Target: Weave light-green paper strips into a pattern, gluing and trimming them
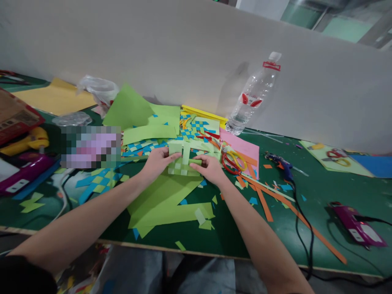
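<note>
Head view: scissors, bottle, glue gun right of held woven paper.

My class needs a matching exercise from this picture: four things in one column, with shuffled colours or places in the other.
Things
1. Woven paper
2. Plastic bottle
3. Glue gun
4. Plain sheet by the scissors

Descriptions
A. Dark blue, with a black cable
B. Pink
C. Between the left hand and right hand
D. Transparent, near the wall

Pairs: 1-C, 2-D, 3-A, 4-B
</note>
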{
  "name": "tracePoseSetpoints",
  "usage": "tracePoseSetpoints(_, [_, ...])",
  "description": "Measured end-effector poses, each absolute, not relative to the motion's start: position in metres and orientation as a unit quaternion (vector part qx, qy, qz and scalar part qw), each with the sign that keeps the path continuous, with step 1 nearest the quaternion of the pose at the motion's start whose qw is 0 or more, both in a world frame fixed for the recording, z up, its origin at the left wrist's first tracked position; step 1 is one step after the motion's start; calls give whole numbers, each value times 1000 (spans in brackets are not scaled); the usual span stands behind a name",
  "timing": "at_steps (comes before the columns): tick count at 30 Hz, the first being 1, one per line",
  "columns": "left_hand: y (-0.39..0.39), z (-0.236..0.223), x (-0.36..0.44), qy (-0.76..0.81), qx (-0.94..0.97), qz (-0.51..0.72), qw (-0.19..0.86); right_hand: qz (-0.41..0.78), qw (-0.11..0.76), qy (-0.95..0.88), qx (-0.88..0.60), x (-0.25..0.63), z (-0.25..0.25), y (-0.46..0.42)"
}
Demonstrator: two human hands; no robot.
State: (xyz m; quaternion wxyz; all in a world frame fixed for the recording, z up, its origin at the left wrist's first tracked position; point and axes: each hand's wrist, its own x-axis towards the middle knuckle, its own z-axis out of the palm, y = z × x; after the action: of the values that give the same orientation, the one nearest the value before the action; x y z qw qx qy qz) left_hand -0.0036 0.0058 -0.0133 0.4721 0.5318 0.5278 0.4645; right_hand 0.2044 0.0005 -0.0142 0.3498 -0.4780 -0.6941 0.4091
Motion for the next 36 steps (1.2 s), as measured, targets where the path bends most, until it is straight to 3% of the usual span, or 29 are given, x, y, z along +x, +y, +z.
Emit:
tracePoseSetpoints(9, [-1, -4, 1, 506, 564, 401, 515, 432, 388, -680, -447, 196, -14, -3])
tracePoseSetpoints(24, [-1, -5, -1, 518, 624, 397, 430, 420, 406, -668, -460, 198, -14, -3])
tracePoseSetpoints(36, [1, -7, -1, 510, 631, 399, 427, 417, 409, -662, -470, 197, -12, -4])
